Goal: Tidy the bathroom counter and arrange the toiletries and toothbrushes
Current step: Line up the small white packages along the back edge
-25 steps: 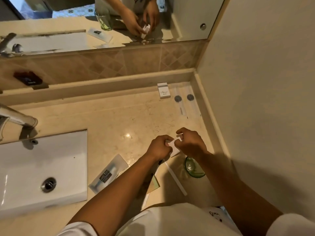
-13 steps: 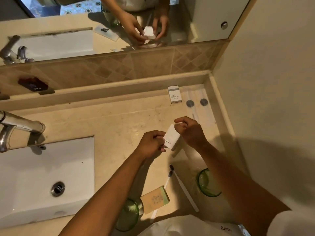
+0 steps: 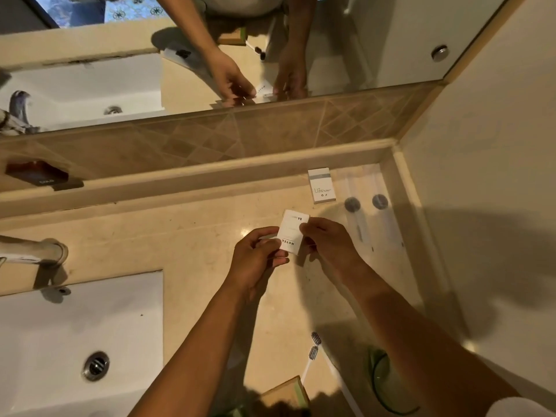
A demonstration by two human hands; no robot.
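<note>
My left hand (image 3: 255, 260) and my right hand (image 3: 328, 245) both grip a small white box (image 3: 293, 231) printed "HOTEL", held just above the beige counter (image 3: 180, 236). A second small white box (image 3: 322, 185) lies flat near the back ledge. To its right lie two clear-wrapped packets with dark round ends (image 3: 365, 212). Two toothbrushes (image 3: 314, 349) with dark bristles lie near the front, between my forearms. A green glass (image 3: 383, 383) stands partly behind my right forearm. A tan box (image 3: 287, 392) sits at the bottom edge.
A white sink basin (image 3: 75, 335) with a metal drain (image 3: 96, 365) fills the left. The faucet (image 3: 33, 251) reaches over it. A mirror (image 3: 376, 40) and a tiled backsplash run along the back. A wall (image 3: 481, 176) closes the right side. A dark object (image 3: 37, 173) rests on the ledge.
Both hands have carried the small white box away from me, toward the back of the counter near the other white box. The view has shifted closer to the back corner.
</note>
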